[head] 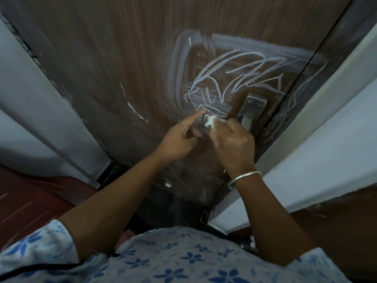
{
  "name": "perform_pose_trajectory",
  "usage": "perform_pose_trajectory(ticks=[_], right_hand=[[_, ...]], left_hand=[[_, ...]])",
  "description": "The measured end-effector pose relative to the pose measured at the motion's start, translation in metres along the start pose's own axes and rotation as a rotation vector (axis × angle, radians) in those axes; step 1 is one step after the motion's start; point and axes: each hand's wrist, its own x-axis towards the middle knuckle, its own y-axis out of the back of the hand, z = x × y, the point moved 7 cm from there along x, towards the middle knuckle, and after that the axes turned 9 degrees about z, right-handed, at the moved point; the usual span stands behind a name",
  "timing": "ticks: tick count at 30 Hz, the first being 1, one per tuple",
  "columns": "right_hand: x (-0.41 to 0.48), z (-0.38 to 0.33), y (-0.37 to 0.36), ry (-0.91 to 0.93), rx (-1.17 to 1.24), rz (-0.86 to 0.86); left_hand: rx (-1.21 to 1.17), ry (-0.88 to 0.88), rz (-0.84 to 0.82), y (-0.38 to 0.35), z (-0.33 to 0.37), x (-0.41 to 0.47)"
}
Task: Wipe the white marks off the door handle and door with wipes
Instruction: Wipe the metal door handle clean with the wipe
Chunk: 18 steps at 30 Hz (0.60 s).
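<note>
walls (28, 82): pale grey-blue | floor (169, 209): dark | light: dim | left: dark-red surface (30, 201)

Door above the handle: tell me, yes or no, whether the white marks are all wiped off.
No: white marks cover the door above the handle plate, while the right hand grips the wipe.
</note>
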Motion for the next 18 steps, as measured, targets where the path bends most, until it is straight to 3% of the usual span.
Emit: perform_pose_trajectory(ticks=[18], right_hand=[[-0.013, 0.006, 0.002, -0.048, 0.026, -0.027]], left_hand=[[-0.044, 0.012, -0.076, -0.011, -0.002, -0.003]])
